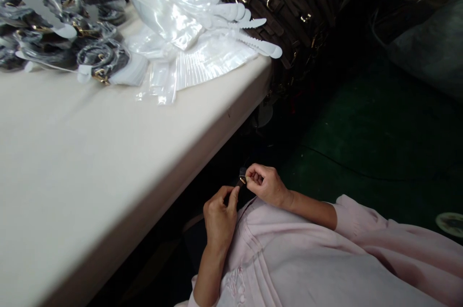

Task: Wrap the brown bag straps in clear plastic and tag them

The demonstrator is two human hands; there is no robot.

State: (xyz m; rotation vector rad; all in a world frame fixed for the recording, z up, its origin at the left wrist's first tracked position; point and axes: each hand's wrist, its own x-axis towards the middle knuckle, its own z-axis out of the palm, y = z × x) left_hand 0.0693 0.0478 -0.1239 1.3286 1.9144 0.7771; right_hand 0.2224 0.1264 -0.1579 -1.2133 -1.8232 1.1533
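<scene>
A dark brown strap (239, 183) with a small gold buckle (242, 179) is held in front of my lap, below the table's edge. My left hand (220, 215) pinches the strap between thumb and fingers, just under the buckle. Beside the buckle, the fingers of my right hand (265, 184) are curled closed and pinch at its side. A dark tip (242, 171) sticks up above the buckle. Most of the strap is hidden by my hand and the shadow.
On the white table (90, 162) lie clear plastic bags (213, 58) with white serrated tabs. Coiled straps in plastic (101, 58) are at the left. A heap of brown straps with gold buckles (282, 12) hangs over the far edge. A cable (336, 164) crosses the dark green floor.
</scene>
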